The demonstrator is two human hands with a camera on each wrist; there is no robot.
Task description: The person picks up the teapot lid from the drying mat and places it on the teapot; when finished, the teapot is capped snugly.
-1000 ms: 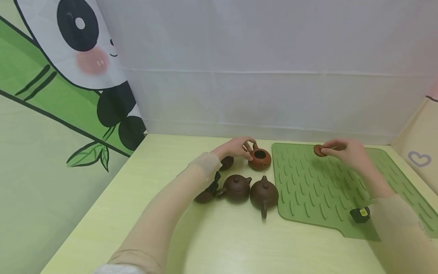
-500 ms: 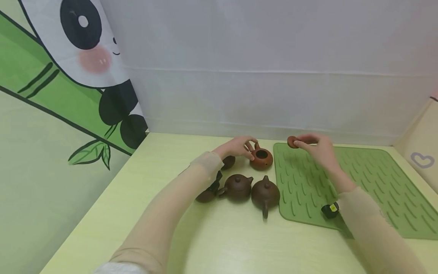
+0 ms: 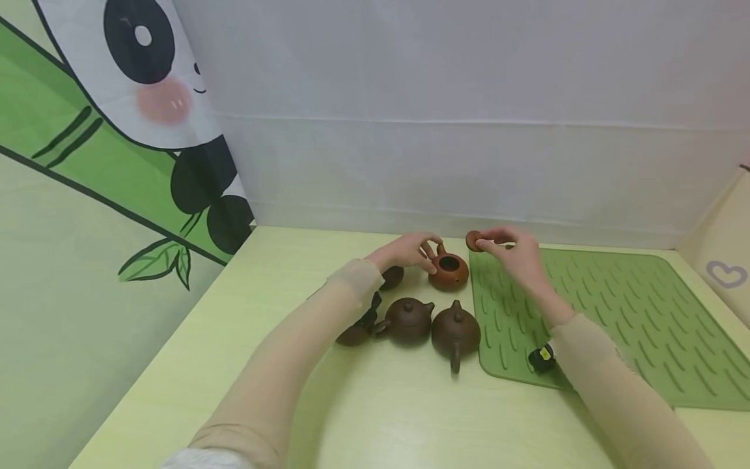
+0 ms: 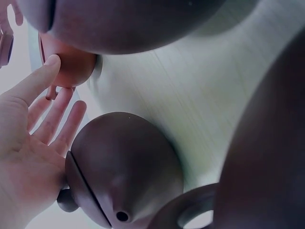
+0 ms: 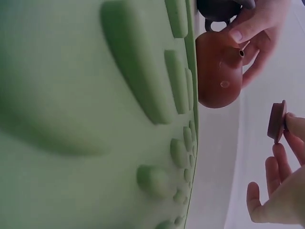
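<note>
An orange-brown clay teapot (image 3: 448, 281) without its lid stands at the mat's left edge, its round opening facing up. My left hand (image 3: 407, 253) holds it on the handle side; in the left wrist view the thumb lies on the teapot's body (image 4: 76, 67) and the fingers are near the handle. To the right of the opening and a little higher, my right hand (image 3: 518, 254) pinches the matching teapot lid (image 3: 474, 241). The right wrist view shows that lid (image 5: 276, 122) tilted on edge between thumb and fingers, apart from the teapot (image 5: 217, 76).
Two dark brown teapots, one (image 3: 408, 324) with its spout to the right and one (image 3: 456, 333) with its handle toward me, stand in front. Further dark teapots (image 3: 392, 278) are partly hidden by my left arm. A green ridged mat (image 3: 621, 306) covers the right side.
My right hand has moved left across the mat with the lid, from well right of the teapot to just beside it. The left hand stays at the teapot.
</note>
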